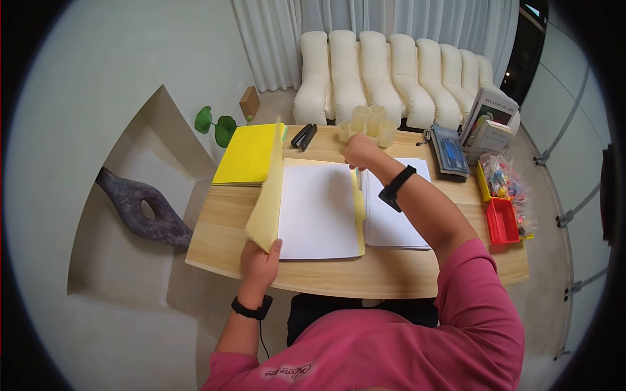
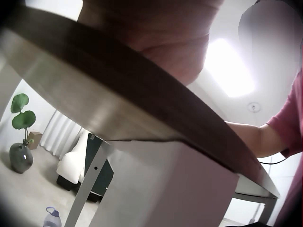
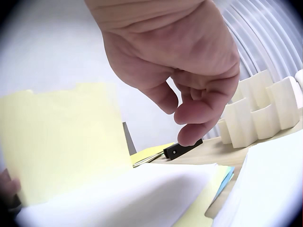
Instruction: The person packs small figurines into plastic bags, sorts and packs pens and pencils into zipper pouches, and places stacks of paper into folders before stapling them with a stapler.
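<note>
A pale yellow file folder (image 1: pixel 265 202) stands with its left cover raised nearly upright. My left hand (image 1: pixel 259 262) grips that cover at its near edge, thumb on the inner side. White paper (image 1: pixel 319 208) lies on the folder's flat right side. Over the far right corner of this paper hangs my right hand (image 1: pixel 364 154), holding nothing; in the right wrist view its fingers (image 3: pixel 201 113) are loosely curled. Another stack of white paper (image 1: pixel 398 221) lies to the right, partly behind the right forearm. The left wrist view looks mostly at the table's underside.
Bright yellow folders (image 1: pixel 244 156) lie at the table's far left, beside a black stapler (image 1: pixel 304 137). A cream pen holder (image 1: pixel 372 124) stands at the back. On the right are a blue pouch (image 1: pixel 448 153), books (image 1: pixel 489 124) and a red basket (image 1: pixel 502 221).
</note>
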Demonstrator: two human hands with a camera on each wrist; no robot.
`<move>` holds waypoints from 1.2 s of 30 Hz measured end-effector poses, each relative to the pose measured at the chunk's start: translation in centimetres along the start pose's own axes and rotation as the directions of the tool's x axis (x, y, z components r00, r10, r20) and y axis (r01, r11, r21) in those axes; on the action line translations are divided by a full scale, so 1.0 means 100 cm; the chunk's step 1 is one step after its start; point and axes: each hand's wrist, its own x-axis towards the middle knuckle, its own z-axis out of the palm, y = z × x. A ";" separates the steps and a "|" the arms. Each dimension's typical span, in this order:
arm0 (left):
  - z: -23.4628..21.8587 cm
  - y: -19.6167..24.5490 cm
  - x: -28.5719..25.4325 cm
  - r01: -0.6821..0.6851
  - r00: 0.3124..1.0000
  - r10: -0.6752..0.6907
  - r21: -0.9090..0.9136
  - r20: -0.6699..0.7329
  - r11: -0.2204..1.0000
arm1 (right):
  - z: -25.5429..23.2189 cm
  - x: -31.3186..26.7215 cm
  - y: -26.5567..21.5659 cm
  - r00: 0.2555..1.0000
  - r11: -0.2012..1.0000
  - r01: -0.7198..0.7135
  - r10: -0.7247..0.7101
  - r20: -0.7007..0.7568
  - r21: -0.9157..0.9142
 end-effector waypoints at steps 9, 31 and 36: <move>-0.002 0.031 0.025 0.087 0.995 -0.089 0.031 0.052 0.996 | -0.013 -0.087 0.045 0.991 0.980 -0.096 0.077 0.113 0.174; 0.023 0.034 0.069 0.296 0.953 -0.151 -0.711 0.262 0.638 | 0.012 -0.148 0.051 0.956 0.920 0.232 -0.154 -0.252 0.316; 0.015 0.024 0.085 0.055 0.998 -0.040 -0.718 0.038 0.694 | 0.015 -0.143 0.029 0.820 0.336 0.531 -0.436 -0.371 0.778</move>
